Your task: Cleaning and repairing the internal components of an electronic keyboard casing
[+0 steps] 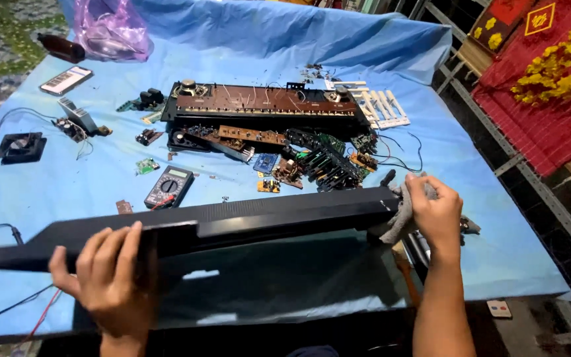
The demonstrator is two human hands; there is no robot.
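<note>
Long black plastic housing panel [246, 221], matte and finely ribbed, lifted at a slant over the blue cloth-covered table [470, 165]. Left hand [110, 277] clamped on the panel's near-left stretch, fingers curled over the top edge. Right hand [434, 211] pressing a crumpled grey rag [401, 211] against the panel's right end, fingers closed on the cloth. Beyond the panel: a black multimeter [168, 186] lying flat, a long brown circuit board chassis [266, 106] with wires, loose green boards scattered near it. Crinkled purple plastic bag [110, 30] far back left.
</note>
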